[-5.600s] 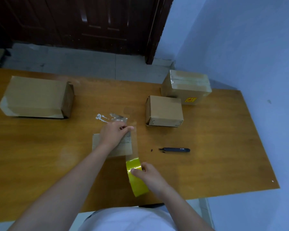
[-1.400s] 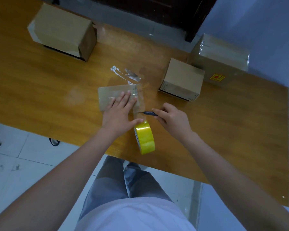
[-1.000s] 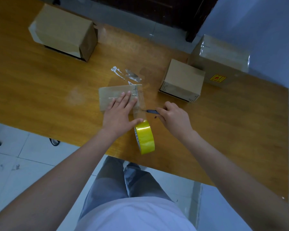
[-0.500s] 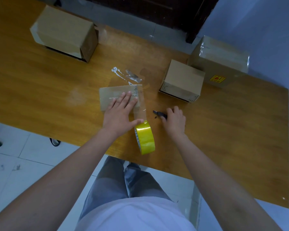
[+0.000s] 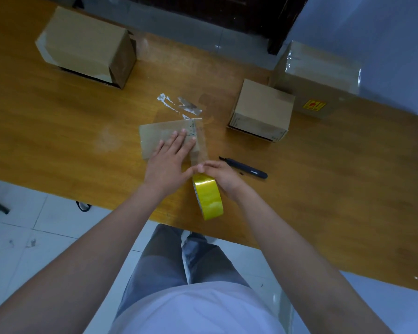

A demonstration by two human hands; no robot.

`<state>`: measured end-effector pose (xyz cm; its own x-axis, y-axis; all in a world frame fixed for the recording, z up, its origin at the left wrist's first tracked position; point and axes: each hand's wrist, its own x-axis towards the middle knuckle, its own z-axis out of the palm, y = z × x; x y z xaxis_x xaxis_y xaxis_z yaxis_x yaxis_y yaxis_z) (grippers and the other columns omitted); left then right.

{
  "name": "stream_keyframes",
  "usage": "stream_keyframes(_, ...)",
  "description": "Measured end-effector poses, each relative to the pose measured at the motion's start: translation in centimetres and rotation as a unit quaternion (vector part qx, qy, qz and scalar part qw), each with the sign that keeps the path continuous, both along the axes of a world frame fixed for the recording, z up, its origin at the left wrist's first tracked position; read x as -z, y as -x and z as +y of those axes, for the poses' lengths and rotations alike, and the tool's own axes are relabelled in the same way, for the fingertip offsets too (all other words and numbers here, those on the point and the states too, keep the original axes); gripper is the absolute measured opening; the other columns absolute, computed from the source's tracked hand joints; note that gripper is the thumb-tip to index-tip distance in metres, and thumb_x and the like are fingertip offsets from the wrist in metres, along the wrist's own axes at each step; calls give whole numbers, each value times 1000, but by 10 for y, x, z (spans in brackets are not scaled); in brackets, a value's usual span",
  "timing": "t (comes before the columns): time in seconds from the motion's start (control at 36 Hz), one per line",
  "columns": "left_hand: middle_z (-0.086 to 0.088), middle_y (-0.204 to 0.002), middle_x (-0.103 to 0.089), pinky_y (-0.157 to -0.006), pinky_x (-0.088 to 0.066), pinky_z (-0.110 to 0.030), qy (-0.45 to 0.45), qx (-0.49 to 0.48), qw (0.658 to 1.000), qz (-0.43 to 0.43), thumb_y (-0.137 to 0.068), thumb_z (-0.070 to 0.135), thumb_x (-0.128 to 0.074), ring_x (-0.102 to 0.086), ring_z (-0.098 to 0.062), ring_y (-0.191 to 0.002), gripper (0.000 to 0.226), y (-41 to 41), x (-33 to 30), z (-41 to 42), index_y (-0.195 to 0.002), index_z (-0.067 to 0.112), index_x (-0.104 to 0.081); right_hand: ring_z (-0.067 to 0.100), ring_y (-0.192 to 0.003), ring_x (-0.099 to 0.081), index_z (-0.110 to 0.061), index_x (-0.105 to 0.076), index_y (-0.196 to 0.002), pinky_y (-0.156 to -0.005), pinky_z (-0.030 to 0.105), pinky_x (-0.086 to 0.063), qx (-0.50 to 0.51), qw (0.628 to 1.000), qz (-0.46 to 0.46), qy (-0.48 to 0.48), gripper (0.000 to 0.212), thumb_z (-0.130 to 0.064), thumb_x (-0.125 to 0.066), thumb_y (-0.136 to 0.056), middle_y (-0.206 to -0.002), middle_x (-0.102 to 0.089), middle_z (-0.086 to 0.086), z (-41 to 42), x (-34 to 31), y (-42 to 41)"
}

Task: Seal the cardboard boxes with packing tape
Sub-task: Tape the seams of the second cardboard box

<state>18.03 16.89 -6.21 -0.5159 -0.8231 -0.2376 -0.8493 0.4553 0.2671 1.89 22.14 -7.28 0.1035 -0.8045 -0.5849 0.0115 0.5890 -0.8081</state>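
Around small flat box point(image 5: 164, 138): bare table point(image 5: 58, 131) left. Tape scraps point(image 5: 179, 106) just behind. Cutter point(image 5: 245, 168) right, medium box point(image 5: 261, 109) beyond it. Tape roll point(image 5: 208, 196) near front edge.

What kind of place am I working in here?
Likely a makeshift packing spot in a plain room: a wooden table carrying cardboard boxes, a tape roll, tiled floor and a door.

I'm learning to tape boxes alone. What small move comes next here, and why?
Probably separate the tape: the left hand lies flat on the small box, the right hand holds the yellow tape roll, its strip still joined; the cutter lies alongside.
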Motion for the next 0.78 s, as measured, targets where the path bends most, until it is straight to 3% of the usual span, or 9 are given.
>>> stream_keyframes(0.11, 8, -160, -3, -117, 1, -31, -8, -16, 999, 38, -78, 74, 0, 2, -10, -147, 86, -1, -1, -2, -151, 32, -16, 5, -83, -62, -17, -72, -88, -86, 24, -45, 12, 999, 25, 32, 15, -18, -58, -93, -83, -70, -10, 2, -3, -4)
stream_keyframes(0.17, 8, -160, -6, -117, 1, -30, -9, -20, 999, 47, -87, 73, -7, 0, -10, -147, 77, 0, -2, -2, -151, 31, -19, 4, -87, -62, -6, -71, -97, -84, 16, -45, 21, 998, 32, 50, 18, -13, -56, -94, -91, -70, -5, 7, -3, -2)
stream_keyframes(0.22, 7, -160, -10, -117, -1, -31, -7, -29, 998, 57, -98, 56, -19, -3, -10, -147, 59, 0, -2, -5, -150, 30, -23, 0, -88, -61, -2, -70, -102, -82, 9, -44, 25, 997, 34, 63, 19, -10, -55, -94, -96, -69, -2, 15, -3, -1)
stream_keyframes(0.31, 7, -159, -14, -117, -1, -30, -2, -35, 996, 77, -103, 40, -25, -6, -10, -147, 47, 1, 0, -5, -149, 29, -27, -5, -87, -62, -5, -69, -104, -81, 11, -45, 32, 996, 22, 75, 17, -8, -55, -93, -94, -68, -5, 24, -4, 0)
stream_keyframes(0.42, 7, -158, -18, -116, -2, -30, 15, -42, 996, 81, -104, 38, -27, -9, -11, -147, 45, 2, 3, -4, -148, 29, -31, 1, -94, -62, -9, -70, -97, -86, 15, -45, 46, 995, 20, 81, 16, -9, -55, -93, -97, -69, -5, 28, -7, 2)
stream_keyframes(0.5, 3, -155, -29, -115, -12, -34, 56, -53, 994, 80, -102, 36, -37, -21, -16, -145, 42, 6, 5, -4, -142, 26, -43, -1, -93, -61, -12, -70, -93, -83, 17, -44, 72, 995, 9, 72, 16, -9, -54, -93, -95, -69, -10, 31, -13, 9)
stream_keyframes(0.58, -5, -142, -50, -101, -32, -41, 114, -45, 989, 83, -96, 37, -50, -44, -25, -133, 34, 9, 10, -4, -123, 20, -63, -1, -91, -62, -14, -70, -87, -81, 18, -43, 90, 993, 16, 81, 18, -5, -55, -92, -91, -70, -10, 36, -18, 18)
stream_keyframes(0.64, -7, -132, -59, -91, -39, -42, 150, -31, 985, 77, -90, 40, -50, -54, -28, -120, 32, 10, 14, -7, -109, 19, -66, 1, -92, -61, -14, -70, -84, -80, 17, -43, 83, 993, 32, 81, 20, -3, -55, -91, -92, -69, -7, 39, -21, 24)
stream_keyframes(0.78, -5, -121, -61, -81, -35, -39, 239, -2, 969, 55, -86, 40, -59, -50, -26, -103, 25, 8, 24, -14, -99, 19, -64, 0, -85, -61, -11, -69, -81, -75, 14, -45, 24, 997, 67, 35, 20, -3, -55, -92, -92, -68, -5, 45, -25, 41)
